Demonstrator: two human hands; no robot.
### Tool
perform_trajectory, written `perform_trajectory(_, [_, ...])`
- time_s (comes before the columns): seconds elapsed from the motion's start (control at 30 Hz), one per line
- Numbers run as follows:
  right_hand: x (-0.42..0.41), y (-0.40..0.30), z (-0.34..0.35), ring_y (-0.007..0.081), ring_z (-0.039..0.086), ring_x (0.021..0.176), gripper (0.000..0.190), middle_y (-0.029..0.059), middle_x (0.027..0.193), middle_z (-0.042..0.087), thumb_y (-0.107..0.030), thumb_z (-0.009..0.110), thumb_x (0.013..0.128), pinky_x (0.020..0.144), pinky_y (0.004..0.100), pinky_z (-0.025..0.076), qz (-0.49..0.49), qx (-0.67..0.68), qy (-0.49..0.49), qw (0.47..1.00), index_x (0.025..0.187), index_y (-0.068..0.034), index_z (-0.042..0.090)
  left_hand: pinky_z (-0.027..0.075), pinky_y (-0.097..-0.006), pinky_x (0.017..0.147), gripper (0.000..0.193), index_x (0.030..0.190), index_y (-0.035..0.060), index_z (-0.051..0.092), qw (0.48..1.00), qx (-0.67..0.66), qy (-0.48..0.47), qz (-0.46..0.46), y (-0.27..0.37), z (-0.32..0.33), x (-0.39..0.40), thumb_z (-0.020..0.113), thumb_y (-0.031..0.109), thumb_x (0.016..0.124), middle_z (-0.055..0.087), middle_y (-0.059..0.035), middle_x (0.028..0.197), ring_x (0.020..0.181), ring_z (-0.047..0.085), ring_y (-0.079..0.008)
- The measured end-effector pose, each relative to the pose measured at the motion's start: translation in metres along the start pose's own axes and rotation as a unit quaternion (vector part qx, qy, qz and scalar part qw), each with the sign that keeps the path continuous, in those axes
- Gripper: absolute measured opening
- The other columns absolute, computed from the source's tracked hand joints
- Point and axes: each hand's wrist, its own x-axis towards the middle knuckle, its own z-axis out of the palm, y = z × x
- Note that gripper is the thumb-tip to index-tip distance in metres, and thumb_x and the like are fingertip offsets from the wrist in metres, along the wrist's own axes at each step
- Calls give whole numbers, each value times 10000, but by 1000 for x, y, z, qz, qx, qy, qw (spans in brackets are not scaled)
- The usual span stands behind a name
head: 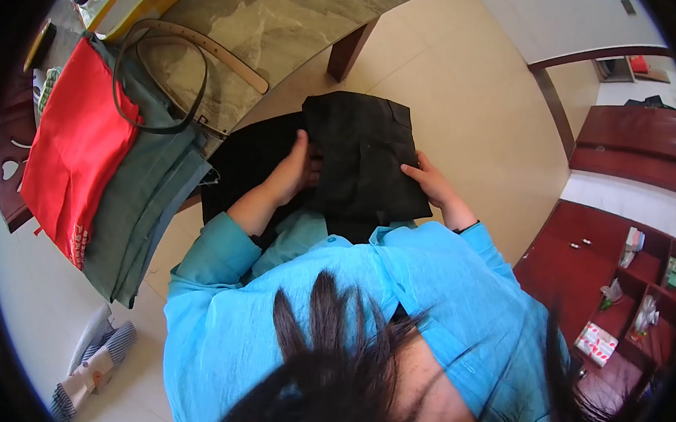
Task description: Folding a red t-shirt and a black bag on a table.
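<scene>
A black cloth garment (pixel 364 158) lies across my lap, with a folded, roughly rectangular section on top and a wider black part (pixel 260 143) spreading to the left. My left hand (pixel 293 170) holds the left edge of the folded section. Its thumb points up and its fingers are partly hidden at the fold. At the opposite edge, my right hand (pixel 433 184) pinches the cloth, thumb on top and other fingers out of sight beneath. Whether the garment is trousers or something else cannot be told.
At the left, a marble-patterned table (pixel 248 32) bears a belt (pixel 203 43), a red cloth (pixel 79 144) and grey-green folded cloth (pixel 142 204) overhanging its edge. A dark red compartmented cabinet (pixel 570 256) holds small items at the right. Striped fabric (pixel 94 367) lies at the lower left.
</scene>
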Motion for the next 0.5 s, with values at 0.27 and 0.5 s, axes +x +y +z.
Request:
perform_trajectory(0.27, [0, 5, 0, 250, 535, 1275, 694, 172, 1409, 528, -260, 676, 964, 1060, 363, 454, -19, -16, 6, 1000, 1503, 4, 327, 488, -368, 937, 508, 1294, 85, 565, 995, 63, 48, -62, 32, 22, -11, 576, 497, 998, 669, -73, 1217, 1093, 642, -208])
perform_trajectory(0.5, [1, 9, 0, 260, 530, 1284, 720, 178, 1421, 520, -272, 687, 957, 1060, 366, 455, -18, -26, 7, 999, 1509, 11, 321, 507, -360, 823, 327, 1112, 39, 628, 975, 163, 116, -95, -16, -8, 22, 603, 341, 991, 665, -86, 1054, 917, 632, -227])
